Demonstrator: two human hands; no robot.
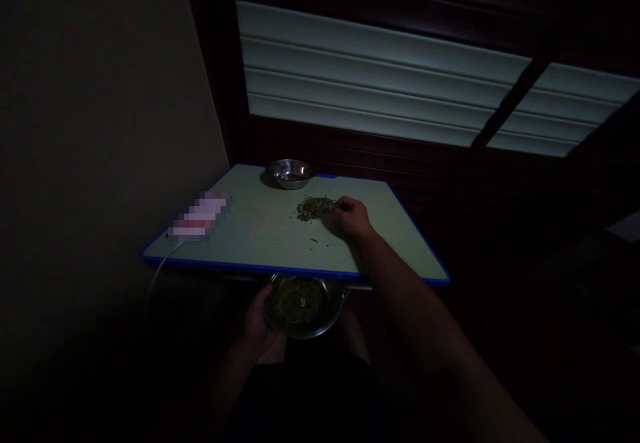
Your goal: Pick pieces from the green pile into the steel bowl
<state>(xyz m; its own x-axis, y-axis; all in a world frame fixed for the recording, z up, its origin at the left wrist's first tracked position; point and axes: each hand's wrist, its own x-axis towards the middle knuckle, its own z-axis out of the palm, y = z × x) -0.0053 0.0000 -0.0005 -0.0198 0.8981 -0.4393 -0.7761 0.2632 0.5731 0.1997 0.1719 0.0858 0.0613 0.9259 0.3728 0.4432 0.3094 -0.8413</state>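
Note:
My left hand [260, 323] grips the left rim of a steel bowl [327, 323], held below the table's front edge. Inside that bowl lies a mass of small greenish grains [295, 301], with a small pale speck on top. Above the tabletop, my right hand [352, 215] is at the right side of a loose pile of small dark grains or seeds [313, 208]. Its fingers are curled together in a pinch; whatever sits between them is too small and dark to make out. A few stray bits lie in front of the pile.
The pale table [240, 243] has a blue edge. At its back stands a second steel bowl [290, 175]. A blurred-out phone-like object [200, 217] with a white cable [163, 269] lies on the left. A wall [110, 96] and slatted panels [370, 76] enclose the table.

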